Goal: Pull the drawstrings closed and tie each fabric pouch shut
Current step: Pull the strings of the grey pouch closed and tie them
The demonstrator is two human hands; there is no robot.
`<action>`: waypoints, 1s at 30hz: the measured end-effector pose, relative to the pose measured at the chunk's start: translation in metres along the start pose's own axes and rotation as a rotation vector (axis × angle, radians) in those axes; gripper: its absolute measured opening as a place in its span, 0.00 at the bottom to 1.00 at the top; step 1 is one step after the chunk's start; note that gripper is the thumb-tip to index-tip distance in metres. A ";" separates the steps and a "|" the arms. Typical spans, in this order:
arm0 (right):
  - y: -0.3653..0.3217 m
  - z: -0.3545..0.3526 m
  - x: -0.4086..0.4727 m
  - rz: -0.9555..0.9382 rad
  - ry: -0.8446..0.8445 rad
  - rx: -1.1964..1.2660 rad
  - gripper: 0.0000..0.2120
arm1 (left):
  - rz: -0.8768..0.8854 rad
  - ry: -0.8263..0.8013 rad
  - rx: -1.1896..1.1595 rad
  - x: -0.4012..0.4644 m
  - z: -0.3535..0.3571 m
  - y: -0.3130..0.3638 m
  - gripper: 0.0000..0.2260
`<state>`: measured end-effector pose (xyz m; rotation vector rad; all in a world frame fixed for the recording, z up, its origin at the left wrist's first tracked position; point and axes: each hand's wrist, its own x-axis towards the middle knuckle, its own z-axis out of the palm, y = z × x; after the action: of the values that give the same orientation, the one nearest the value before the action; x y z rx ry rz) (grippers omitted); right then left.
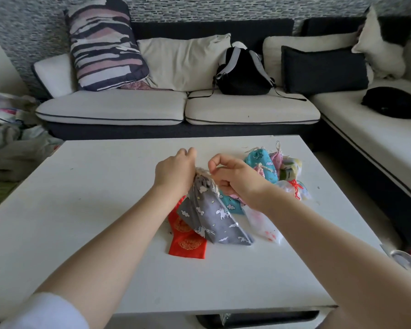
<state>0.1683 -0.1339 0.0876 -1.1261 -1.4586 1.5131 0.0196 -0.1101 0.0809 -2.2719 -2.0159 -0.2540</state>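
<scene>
Grey pouch (211,214) (cloud and unicorn print) raised at its gathered neck above the white table (105,186), overlapping a red pouch (186,241). Left hand (175,172) grips the neck; right hand (233,176) — fingers curled — pinches the drawstring (205,173). More pouches (271,167) lie beyond.

A grey fabric pouch (211,214) printed with white unicorns and clouds stands tilted on its base, its neck gathered tight around a beige drawstring (203,172). Under it lies a flat red pouch (188,243) with gold emblems. Just right of it are a turquoise cloud-print pouch (231,205) and a sheer white one (262,224). Farther back sits a cluster, seemingly already cinched: turquoise (261,160), pink (276,159), pale green (290,169).
</scene>
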 end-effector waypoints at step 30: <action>0.002 -0.068 0.004 -0.249 0.664 -0.221 0.04 | 0.193 -0.241 -1.394 0.003 -0.034 0.062 0.25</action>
<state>0.2311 -0.1067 0.0878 -1.3498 -1.2448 0.7108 0.0794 -0.1212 0.1178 -3.2183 -1.8793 -1.9437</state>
